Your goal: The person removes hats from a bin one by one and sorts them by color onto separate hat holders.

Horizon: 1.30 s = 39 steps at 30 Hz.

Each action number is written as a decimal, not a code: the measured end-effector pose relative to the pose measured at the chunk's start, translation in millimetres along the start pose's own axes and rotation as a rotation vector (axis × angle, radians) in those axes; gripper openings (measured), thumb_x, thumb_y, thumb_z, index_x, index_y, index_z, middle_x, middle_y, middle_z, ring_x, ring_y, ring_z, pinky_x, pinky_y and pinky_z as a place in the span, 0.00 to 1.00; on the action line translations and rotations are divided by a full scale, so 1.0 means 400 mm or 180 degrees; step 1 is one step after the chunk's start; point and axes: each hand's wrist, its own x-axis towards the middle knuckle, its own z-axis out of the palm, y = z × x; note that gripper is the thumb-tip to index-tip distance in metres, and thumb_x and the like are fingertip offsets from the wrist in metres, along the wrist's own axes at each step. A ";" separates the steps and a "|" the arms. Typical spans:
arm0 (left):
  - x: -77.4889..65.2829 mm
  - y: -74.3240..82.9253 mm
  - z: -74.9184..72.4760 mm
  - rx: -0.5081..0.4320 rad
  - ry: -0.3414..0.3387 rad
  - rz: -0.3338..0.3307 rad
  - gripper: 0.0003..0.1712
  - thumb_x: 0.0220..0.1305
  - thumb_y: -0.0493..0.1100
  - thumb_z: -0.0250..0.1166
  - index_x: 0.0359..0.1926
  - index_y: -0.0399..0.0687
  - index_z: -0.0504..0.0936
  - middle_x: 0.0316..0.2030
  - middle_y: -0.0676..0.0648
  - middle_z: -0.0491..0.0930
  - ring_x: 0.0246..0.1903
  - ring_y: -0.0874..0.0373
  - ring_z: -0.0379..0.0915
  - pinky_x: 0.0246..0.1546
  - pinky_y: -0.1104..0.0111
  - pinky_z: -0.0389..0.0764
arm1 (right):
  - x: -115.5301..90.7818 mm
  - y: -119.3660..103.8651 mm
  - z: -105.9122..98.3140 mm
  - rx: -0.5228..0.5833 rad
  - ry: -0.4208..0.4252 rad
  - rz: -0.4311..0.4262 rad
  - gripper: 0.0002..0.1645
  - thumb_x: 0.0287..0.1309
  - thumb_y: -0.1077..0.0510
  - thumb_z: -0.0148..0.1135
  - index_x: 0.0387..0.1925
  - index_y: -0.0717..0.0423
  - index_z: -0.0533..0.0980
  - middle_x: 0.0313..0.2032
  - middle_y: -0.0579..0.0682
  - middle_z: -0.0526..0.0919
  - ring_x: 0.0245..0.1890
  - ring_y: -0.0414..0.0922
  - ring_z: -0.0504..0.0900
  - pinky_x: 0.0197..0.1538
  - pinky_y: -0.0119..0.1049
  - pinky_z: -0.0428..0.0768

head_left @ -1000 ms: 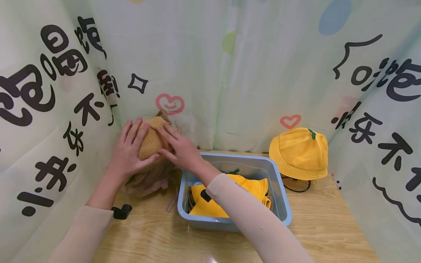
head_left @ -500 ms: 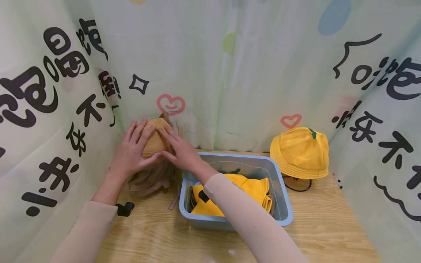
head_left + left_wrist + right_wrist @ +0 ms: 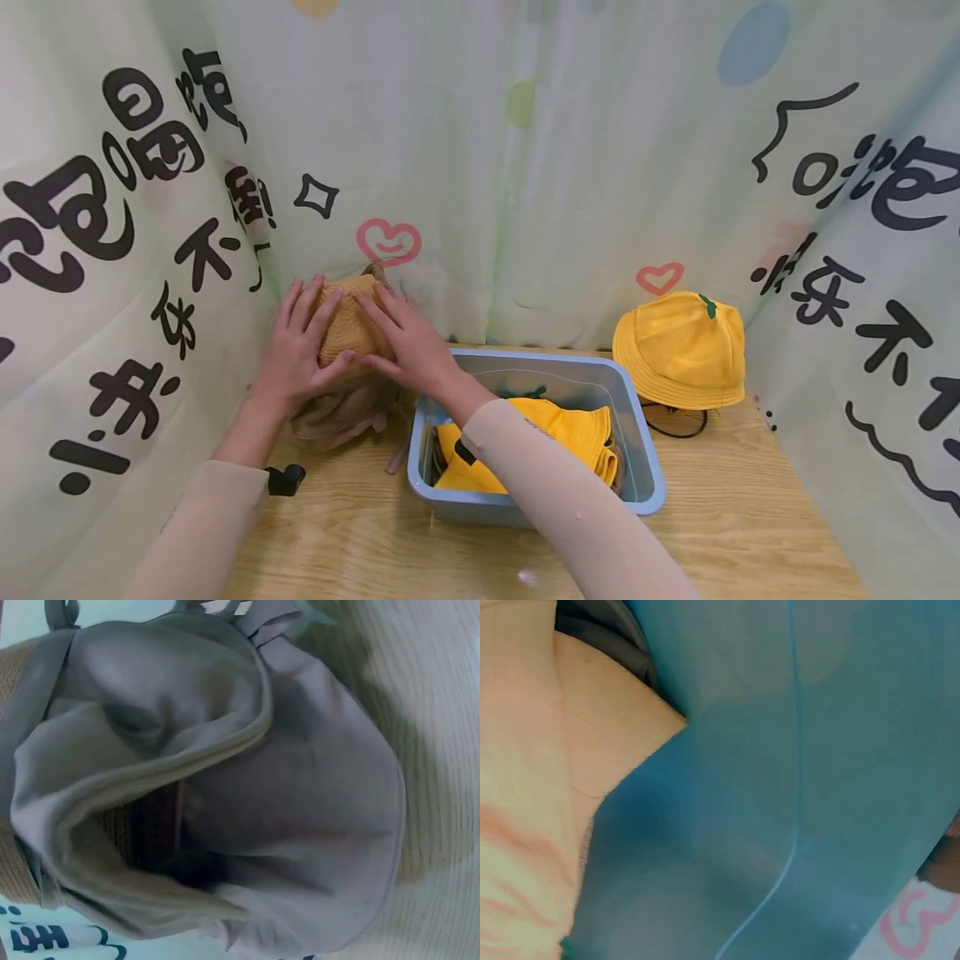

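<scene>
A hat with a woven tan crown (image 3: 348,329) and a soft brownish fabric brim (image 3: 341,412) stands at the back left of the table. My left hand (image 3: 296,350) rests on the crown's left side with spread fingers. From the other side my right hand (image 3: 416,346) touches the crown, its fingers extended over the top. The two thumbs lie close together at the front. In the left wrist view the grey-brown brim (image 3: 315,787) hangs with a deep fold that gapes dark inside. Neither wrist view clearly shows the fingers.
Beside the hat stands a blue plastic bin (image 3: 555,358) holding folded yellow hats (image 3: 562,417); my right forearm crosses over it. A yellow bucket hat (image 3: 678,354) with a green sprout sits at the back right, a black cord (image 3: 678,432) beneath it. Printed curtains (image 3: 465,150) enclose the table.
Both hands stay on the woven crown with only slight shifts. The right thumb now sits a little lower. The bin and the yellow hats have not moved.
</scene>
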 end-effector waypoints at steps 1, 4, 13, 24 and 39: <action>-0.001 -0.005 -0.001 -0.0008 -0.0028 -0.0040 0.48 0.66 0.75 0.44 0.74 0.48 0.64 0.74 0.35 0.58 0.74 0.32 0.48 0.70 0.39 0.53 | 0.005 -0.003 0.002 -0.0072 0.0005 -0.0049 0.52 0.64 0.39 0.62 0.79 0.48 0.49 0.79 0.56 0.46 0.78 0.56 0.49 0.77 0.49 0.52; -0.006 -0.015 -0.001 -0.0004 -0.0151 -0.0153 0.49 0.66 0.77 0.41 0.75 0.49 0.61 0.75 0.36 0.55 0.74 0.32 0.46 0.71 0.39 0.53 | 0.016 -0.010 0.011 -0.0147 -0.0084 -0.0063 0.52 0.65 0.38 0.60 0.80 0.48 0.47 0.79 0.55 0.43 0.78 0.58 0.46 0.77 0.51 0.50; -0.013 -0.035 0.015 -0.0070 -0.0282 -0.0267 0.50 0.66 0.77 0.43 0.76 0.51 0.59 0.76 0.37 0.53 0.74 0.32 0.46 0.71 0.38 0.53 | 0.025 -0.005 0.032 0.0158 -0.0322 0.0145 0.53 0.66 0.38 0.58 0.80 0.46 0.42 0.80 0.50 0.39 0.78 0.55 0.46 0.75 0.46 0.58; -0.024 -0.049 0.033 -0.0281 -0.0445 -0.0345 0.48 0.63 0.72 0.54 0.76 0.54 0.60 0.76 0.38 0.53 0.74 0.32 0.44 0.70 0.36 0.51 | 0.028 0.014 0.053 0.0337 -0.0459 0.0303 0.54 0.65 0.39 0.61 0.80 0.43 0.41 0.80 0.49 0.41 0.78 0.52 0.48 0.71 0.48 0.66; -0.020 -0.039 0.027 -0.0294 -0.0535 -0.0514 0.44 0.66 0.72 0.52 0.75 0.55 0.63 0.75 0.39 0.56 0.73 0.32 0.46 0.69 0.36 0.50 | 0.020 0.010 0.041 0.0418 -0.0489 0.0403 0.57 0.61 0.36 0.63 0.80 0.40 0.42 0.80 0.52 0.42 0.77 0.57 0.51 0.73 0.49 0.62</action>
